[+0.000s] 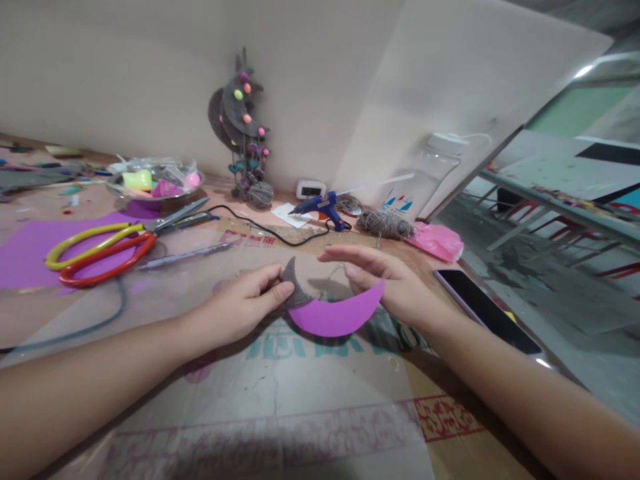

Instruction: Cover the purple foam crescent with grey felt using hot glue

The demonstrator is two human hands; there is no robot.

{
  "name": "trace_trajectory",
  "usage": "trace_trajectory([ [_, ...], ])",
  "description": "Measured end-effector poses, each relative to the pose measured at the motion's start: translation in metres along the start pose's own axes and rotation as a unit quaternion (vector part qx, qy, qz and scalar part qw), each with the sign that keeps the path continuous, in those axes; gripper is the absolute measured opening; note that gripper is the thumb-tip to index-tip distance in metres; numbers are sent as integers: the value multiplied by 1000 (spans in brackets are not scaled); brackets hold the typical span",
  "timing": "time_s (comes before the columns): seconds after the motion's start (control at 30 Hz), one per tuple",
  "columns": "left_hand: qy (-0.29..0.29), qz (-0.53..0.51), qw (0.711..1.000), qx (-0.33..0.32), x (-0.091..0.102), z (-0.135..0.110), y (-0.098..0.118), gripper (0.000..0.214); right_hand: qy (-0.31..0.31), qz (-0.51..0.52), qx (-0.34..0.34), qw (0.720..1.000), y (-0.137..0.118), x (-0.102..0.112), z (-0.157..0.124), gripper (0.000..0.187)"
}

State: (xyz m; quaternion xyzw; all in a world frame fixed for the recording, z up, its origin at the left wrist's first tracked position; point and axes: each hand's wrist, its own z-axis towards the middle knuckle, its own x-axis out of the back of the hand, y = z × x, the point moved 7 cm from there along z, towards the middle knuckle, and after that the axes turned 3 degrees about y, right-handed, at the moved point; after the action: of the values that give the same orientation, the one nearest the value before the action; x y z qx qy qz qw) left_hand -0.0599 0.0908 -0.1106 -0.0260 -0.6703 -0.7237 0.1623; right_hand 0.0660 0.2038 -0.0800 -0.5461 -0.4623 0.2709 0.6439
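My left hand [260,292] pinches a pointed grey felt piece [297,288] between thumb and fingers. A purple crescent [336,317] overlaps the felt at its left end, and together they form one curved moon shape held above the table. At the crescent's right tip is my right hand [383,277], fingers stretched out and apart behind it; whether it touches the tip I cannot tell. Beyond the hands lies a blue glue gun [327,208] with its black cord. Scissors [123,247] with yellow and red handles rest to the left, beside a pen [187,255].
Purple sheets [25,250] lie at the left, near a metal bowl [155,193] of craft bits. A grey moon ornament [240,110] hangs at the wall. Grey yarn [385,225], a clear bottle [425,177], a pink bag [440,241] and a phone [487,310] line the right.
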Motion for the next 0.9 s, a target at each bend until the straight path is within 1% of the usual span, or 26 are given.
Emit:
trace_trajectory([
  [0.1, 3, 7, 1000, 3, 0, 0, 0, 26, -77, 104, -45, 991, 5, -24, -7, 43],
  [0.17, 4, 7, 1000, 5, 0, 0, -1, 26, -102, 125, -55, 985, 11, -34, -9, 46],
  [0.23, 3, 13, 1000, 3, 1, 0, 0, 25, -89, 121, -37, 988, 16, -37, -8, 42],
  [0.3, 3, 22, 1000, -4, 2, 0, 0, 26, -61, 109, -28, 992, 22, -35, -7, 33],
  [0.37, 3, 35, 999, -9, 2, -1, 0, 26, -30, 98, -39, 994, 26, -33, -5, 24],
  [0.4, 2, 42, 999, -10, 2, -1, 0, 26, -16, 92, -49, 994, 28, -31, -4, 24],
  [0.5, -8, 55, 998, -9, 1, -1, 0, 26, 22, 90, -68, 993, 31, -28, -3, 28],
  [0.6, -16, 65, 998, -12, 0, -1, 1, 26, 41, 104, -73, 991, 32, -27, -1, 30],
  [0.7, -18, 82, 996, -16, -1, -2, 4, 26, 47, 113, -77, 990, 34, -29, 0, 32],
  [0.8, -20, 93, 995, -17, -2, -2, 6, 25, 39, 129, -82, 987, 38, -32, 2, 36],
  [0.9, -9, 86, 996, -13, -2, -3, 6, 22, 41, 118, -69, 990, 37, -32, 3, 34],
])
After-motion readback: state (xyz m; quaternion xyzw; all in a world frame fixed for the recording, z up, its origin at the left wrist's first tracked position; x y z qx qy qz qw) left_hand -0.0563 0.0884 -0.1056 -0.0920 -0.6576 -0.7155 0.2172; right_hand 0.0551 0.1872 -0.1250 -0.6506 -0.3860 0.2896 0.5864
